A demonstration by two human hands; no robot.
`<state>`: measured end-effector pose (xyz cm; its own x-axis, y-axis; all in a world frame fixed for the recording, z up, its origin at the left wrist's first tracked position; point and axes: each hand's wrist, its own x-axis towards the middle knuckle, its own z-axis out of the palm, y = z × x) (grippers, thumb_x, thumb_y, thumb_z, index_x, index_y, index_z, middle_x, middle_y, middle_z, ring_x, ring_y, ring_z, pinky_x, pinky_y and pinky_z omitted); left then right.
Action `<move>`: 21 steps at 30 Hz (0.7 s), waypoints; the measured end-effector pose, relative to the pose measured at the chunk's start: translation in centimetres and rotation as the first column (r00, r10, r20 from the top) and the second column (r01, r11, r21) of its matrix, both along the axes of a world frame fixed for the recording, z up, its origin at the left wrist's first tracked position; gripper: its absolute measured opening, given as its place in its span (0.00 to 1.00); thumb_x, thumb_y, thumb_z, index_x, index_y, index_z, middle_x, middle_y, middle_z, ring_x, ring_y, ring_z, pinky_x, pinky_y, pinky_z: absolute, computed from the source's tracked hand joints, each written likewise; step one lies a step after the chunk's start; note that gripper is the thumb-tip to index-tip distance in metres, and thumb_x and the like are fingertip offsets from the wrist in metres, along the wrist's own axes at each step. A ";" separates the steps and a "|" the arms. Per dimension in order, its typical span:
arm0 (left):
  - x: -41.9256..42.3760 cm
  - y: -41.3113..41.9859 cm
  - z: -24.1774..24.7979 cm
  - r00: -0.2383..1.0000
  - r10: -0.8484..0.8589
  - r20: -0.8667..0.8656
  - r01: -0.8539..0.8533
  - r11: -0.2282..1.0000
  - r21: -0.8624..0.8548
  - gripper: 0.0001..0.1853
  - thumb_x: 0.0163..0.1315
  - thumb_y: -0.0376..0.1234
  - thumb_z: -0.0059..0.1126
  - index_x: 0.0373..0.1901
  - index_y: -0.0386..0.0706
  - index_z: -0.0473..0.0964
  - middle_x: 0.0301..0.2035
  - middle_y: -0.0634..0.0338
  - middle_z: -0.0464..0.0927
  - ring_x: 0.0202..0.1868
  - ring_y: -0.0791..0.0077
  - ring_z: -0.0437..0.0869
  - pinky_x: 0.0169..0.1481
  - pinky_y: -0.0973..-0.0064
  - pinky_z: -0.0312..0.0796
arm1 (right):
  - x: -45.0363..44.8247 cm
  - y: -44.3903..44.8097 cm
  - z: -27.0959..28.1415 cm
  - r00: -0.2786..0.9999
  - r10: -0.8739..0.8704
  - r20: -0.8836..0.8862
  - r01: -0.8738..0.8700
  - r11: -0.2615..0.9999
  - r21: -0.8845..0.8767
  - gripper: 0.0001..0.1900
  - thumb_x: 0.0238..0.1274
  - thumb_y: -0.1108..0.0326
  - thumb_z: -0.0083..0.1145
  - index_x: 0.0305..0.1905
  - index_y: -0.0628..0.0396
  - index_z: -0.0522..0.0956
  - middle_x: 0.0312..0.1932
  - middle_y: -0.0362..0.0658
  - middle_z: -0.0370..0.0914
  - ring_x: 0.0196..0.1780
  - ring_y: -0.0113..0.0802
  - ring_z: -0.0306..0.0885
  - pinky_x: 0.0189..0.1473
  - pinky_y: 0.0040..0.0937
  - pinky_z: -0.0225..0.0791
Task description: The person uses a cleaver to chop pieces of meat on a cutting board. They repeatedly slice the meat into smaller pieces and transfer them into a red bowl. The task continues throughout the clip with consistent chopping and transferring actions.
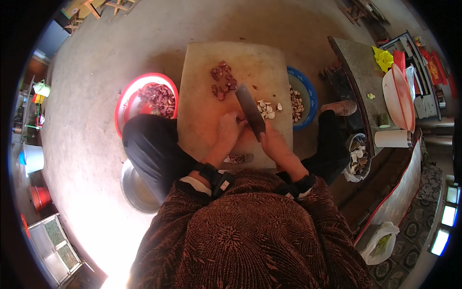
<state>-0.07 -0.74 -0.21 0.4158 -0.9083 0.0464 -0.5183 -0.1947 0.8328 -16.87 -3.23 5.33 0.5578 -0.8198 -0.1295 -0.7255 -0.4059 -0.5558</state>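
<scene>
My right hand [275, 141] is closed around the handle end of a cleaver [251, 111], whose broad dark blade slants up and left over a pale cutting board [202, 57]. My left hand [230, 126] is bent low on the board, fingertips close to the blade; whether they pinch a small piece is hidden. Beyond the blade lies a loose cluster of reddish-purple clove-like pieces [222, 81]. Pale cut pieces [266, 109] rest right of the cleaver. Close to my body, dark purplish scraps [238, 159] lie on the board.
A red-rimmed basin [122, 97] with reddish-purple pieces stands left of the board. On the right, a blue-rimmed basin [313, 104] holds pale pieces. A metal bowl [135, 191] sits by my left leg. Rightward are a lined waste bin [357, 157] and a table [355, 72].
</scene>
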 end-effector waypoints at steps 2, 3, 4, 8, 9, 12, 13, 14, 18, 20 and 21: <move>0.0 0.0 -0.3 0.999 0.001 -0.047 -0.002 1.000 -0.003 0.10 0.44 0.31 0.70 0.26 0.35 0.80 0.24 0.48 0.80 0.27 0.58 0.84 0.33 0.68 0.75 | -0.4 -0.1 0.8 1.000 0.017 0.024 -0.018 0.999 0.036 0.16 0.59 0.73 0.49 0.51 0.64 0.63 0.30 0.65 0.74 0.36 0.65 0.72 0.36 0.58 0.63; 0.0 0.0 -0.4 1.000 0.007 -0.009 -0.007 1.000 -0.006 0.10 0.44 0.31 0.70 0.27 0.35 0.80 0.23 0.48 0.80 0.27 0.58 0.83 0.33 0.68 0.75 | -0.6 0.0 1.2 0.998 0.051 0.022 -0.052 0.998 0.027 0.16 0.59 0.73 0.49 0.51 0.64 0.63 0.30 0.65 0.74 0.36 0.65 0.72 0.36 0.58 0.63; 0.0 0.0 -0.6 1.000 0.009 -0.007 -0.009 1.000 -0.019 0.10 0.44 0.31 0.69 0.27 0.35 0.80 0.23 0.48 0.80 0.27 0.58 0.83 0.33 0.68 0.75 | -0.8 0.3 1.7 0.998 0.068 0.015 -0.068 0.997 0.028 0.16 0.59 0.73 0.49 0.50 0.64 0.63 0.29 0.65 0.74 0.37 0.66 0.72 0.36 0.58 0.62; -0.1 -0.1 -0.7 1.000 0.017 -0.010 -0.017 1.000 -0.002 0.08 0.45 0.30 0.68 0.27 0.36 0.80 0.23 0.48 0.80 0.26 0.57 0.83 0.32 0.67 0.75 | -0.8 0.4 2.3 0.993 0.114 -0.016 -0.114 0.994 0.003 0.09 0.61 0.72 0.45 0.44 0.59 0.61 0.30 0.64 0.73 0.37 0.66 0.71 0.37 0.59 0.62; 0.0 -0.1 -0.7 1.000 0.008 -0.022 -0.008 1.000 -0.005 0.08 0.45 0.30 0.68 0.26 0.36 0.80 0.23 0.48 0.80 0.26 0.57 0.83 0.32 0.67 0.74 | -0.7 0.3 2.1 0.991 0.130 -0.026 -0.130 0.991 -0.014 0.10 0.60 0.72 0.46 0.45 0.61 0.61 0.30 0.64 0.73 0.37 0.66 0.71 0.37 0.59 0.62; 0.1 0.0 -0.3 0.999 -0.015 -0.045 0.015 1.000 -0.005 0.07 0.45 0.30 0.68 0.25 0.35 0.80 0.22 0.47 0.80 0.25 0.57 0.83 0.32 0.67 0.74 | -0.6 0.1 1.4 0.986 0.166 -0.025 -0.167 0.983 -0.071 0.13 0.59 0.73 0.48 0.46 0.63 0.62 0.29 0.63 0.73 0.36 0.65 0.72 0.36 0.58 0.62; 0.1 0.1 -0.2 0.999 -0.021 -0.037 0.021 1.000 0.005 0.07 0.45 0.30 0.68 0.24 0.35 0.80 0.22 0.47 0.80 0.26 0.57 0.83 0.32 0.67 0.74 | -0.4 0.2 0.9 0.986 0.167 -0.004 -0.166 0.981 -0.098 0.13 0.59 0.73 0.48 0.46 0.63 0.61 0.29 0.63 0.73 0.36 0.65 0.72 0.36 0.58 0.62; 0.0 0.0 -0.1 0.999 -0.030 -0.031 0.030 0.999 0.012 0.07 0.45 0.29 0.68 0.24 0.35 0.80 0.22 0.47 0.80 0.26 0.56 0.83 0.32 0.66 0.74 | -0.3 0.3 0.5 0.985 0.170 0.023 -0.165 0.977 -0.133 0.13 0.59 0.73 0.48 0.46 0.62 0.61 0.28 0.62 0.73 0.36 0.65 0.72 0.36 0.58 0.62; 0.0 -0.2 0.0 0.999 -0.012 0.035 0.013 0.999 -0.038 0.08 0.45 0.30 0.68 0.25 0.35 0.80 0.23 0.48 0.80 0.26 0.56 0.83 0.32 0.67 0.74 | 0.4 0.3 -0.5 0.994 0.109 0.004 -0.107 0.985 -0.137 0.13 0.59 0.72 0.48 0.46 0.61 0.62 0.29 0.62 0.74 0.37 0.65 0.72 0.36 0.58 0.63; -0.1 -0.1 0.0 0.999 -0.010 -0.036 0.007 0.996 -0.091 0.09 0.44 0.30 0.69 0.25 0.35 0.80 0.23 0.48 0.80 0.26 0.56 0.83 0.33 0.67 0.75 | 0.4 0.4 -0.4 0.998 0.062 0.000 -0.062 0.994 -0.086 0.13 0.59 0.72 0.48 0.47 0.61 0.62 0.30 0.63 0.74 0.37 0.65 0.72 0.37 0.58 0.63; -0.2 0.0 -0.1 1.000 0.002 -0.004 -0.002 0.995 -0.103 0.09 0.44 0.30 0.69 0.26 0.35 0.80 0.23 0.48 0.80 0.26 0.57 0.83 0.33 0.68 0.75 | 0.3 0.3 -0.2 0.999 0.048 0.005 -0.047 0.997 -0.059 0.13 0.59 0.72 0.48 0.47 0.61 0.62 0.30 0.63 0.74 0.37 0.65 0.72 0.37 0.58 0.63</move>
